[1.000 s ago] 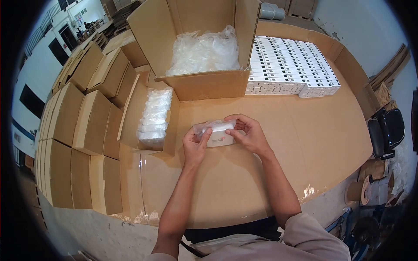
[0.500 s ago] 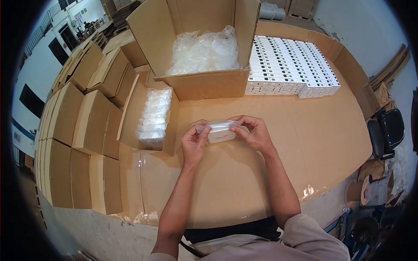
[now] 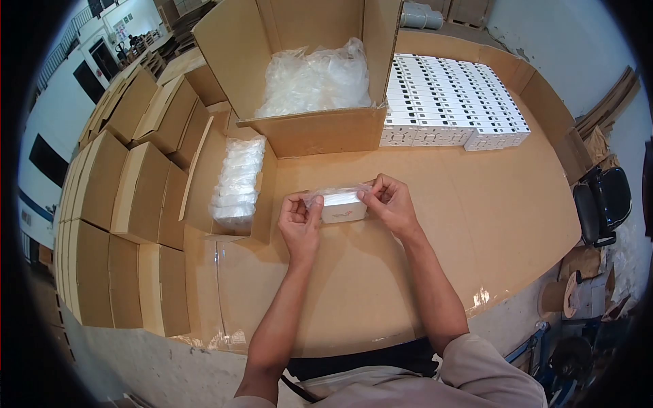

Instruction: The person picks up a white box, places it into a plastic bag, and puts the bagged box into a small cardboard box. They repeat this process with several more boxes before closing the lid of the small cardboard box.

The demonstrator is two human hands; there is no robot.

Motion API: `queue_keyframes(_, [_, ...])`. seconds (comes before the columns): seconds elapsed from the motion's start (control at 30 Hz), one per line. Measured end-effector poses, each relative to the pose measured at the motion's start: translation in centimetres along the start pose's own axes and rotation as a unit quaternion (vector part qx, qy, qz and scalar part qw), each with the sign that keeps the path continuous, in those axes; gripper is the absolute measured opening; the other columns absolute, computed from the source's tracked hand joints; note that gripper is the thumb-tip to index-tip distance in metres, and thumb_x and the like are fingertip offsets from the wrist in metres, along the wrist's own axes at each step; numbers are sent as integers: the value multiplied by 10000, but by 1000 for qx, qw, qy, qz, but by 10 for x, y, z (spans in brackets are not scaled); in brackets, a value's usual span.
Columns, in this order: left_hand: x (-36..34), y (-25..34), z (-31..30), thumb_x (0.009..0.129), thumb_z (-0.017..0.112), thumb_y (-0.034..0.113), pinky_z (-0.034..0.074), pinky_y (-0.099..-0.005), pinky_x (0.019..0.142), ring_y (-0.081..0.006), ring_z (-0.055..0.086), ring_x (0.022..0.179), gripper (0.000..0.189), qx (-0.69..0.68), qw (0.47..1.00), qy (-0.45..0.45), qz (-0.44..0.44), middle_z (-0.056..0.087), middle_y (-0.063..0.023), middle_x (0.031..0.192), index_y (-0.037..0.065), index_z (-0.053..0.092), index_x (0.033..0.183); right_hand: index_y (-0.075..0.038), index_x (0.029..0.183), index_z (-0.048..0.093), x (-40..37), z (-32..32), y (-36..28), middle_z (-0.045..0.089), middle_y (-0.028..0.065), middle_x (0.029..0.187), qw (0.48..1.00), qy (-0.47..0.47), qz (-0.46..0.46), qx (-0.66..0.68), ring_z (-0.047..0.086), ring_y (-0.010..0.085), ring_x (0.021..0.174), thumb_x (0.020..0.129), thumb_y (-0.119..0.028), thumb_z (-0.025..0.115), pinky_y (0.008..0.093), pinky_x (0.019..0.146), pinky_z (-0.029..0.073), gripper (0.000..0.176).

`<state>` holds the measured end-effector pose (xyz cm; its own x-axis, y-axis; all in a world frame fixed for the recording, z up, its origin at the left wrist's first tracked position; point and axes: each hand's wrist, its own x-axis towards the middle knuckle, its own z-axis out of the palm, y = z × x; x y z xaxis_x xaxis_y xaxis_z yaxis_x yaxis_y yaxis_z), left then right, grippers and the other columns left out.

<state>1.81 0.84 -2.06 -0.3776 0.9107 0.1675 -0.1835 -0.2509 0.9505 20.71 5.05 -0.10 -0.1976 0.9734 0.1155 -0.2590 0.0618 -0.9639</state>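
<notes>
A small white box (image 3: 343,211) with faint printing on its near side is at the middle of the cardboard-covered table. Clear plastic bag film (image 3: 340,191) lies along its top and far edge. My left hand (image 3: 300,221) is closed with thumb and fingers pinching the film at the box's left end. At the right end, my right hand (image 3: 391,204) pinches the film between thumb and forefinger. Left of my hands, an open carton (image 3: 267,204) holds a row of plastic-wrapped white boxes (image 3: 238,180).
A large open carton (image 3: 320,132) full of clear plastic bags (image 3: 316,78) stands at the back. Stacked white boxes (image 3: 449,98) fill the back right. Brown cartons (image 3: 92,268) are piled along the left. A black chair (image 3: 602,204) is beyond the right edge.
My hands have moved slightly apart, and the film is drawn out to both sides of the box. More of the box's printed near face shows now.
</notes>
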Motion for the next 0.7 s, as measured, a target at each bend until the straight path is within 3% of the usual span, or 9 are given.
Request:
queue_keyframes(0.13, [3,-7,1,952,723,34,484,-227,847,-86,608,944,214,-116,992,17,-52,650,-37,1037,37,571,1103,-66,808,552,0,-1,5,654,38,863,999,0,10,39,604,67,761,943,-43,731,231,663,484,225])
queue_keyframes(0.23, [3,-8,1,949,718,21,474,-238,890,-85,600,966,230,-169,982,10,-87,655,-39,1043,47,568,1122,-80,819,551,2,-3,13,638,21,829,993,1,61,105,559,60,696,946,-53,728,233,624,447,220])
queue_keyframes(0.33, [3,-9,1,953,708,16,465,-245,911,-79,599,978,226,-197,976,0,-94,663,-38,1048,51,566,1125,-76,809,534,-1,-4,1,670,54,933,995,-2,88,42,618,82,805,940,-30,722,244,676,493,233])
queue_keyframes(0.47, [1,-6,3,956,709,23,465,-245,903,-81,600,978,232,-194,976,3,-95,666,-35,1045,51,562,1132,-41,937,614,-3,6,-23,671,86,1147,996,-18,-43,79,651,140,1005,919,-10,732,259,818,525,123])
queue_keyframes(0.53, [2,-9,2,957,711,26,464,-245,902,-80,599,978,236,-189,978,5,-87,667,-33,1044,51,560,1137,-33,1042,683,-4,2,-31,656,93,1263,991,-50,-101,69,649,174,1092,905,-8,742,271,898,523,151])
queue_keyframes(0.7, [2,-5,3,961,708,29,465,-246,896,-78,596,982,245,-190,977,2,-94,664,-34,1043,49,558,1153,-74,1194,752,-6,-13,-34,720,80,1196,962,-170,-61,-206,661,180,1064,901,-25,754,295,886,545,297])
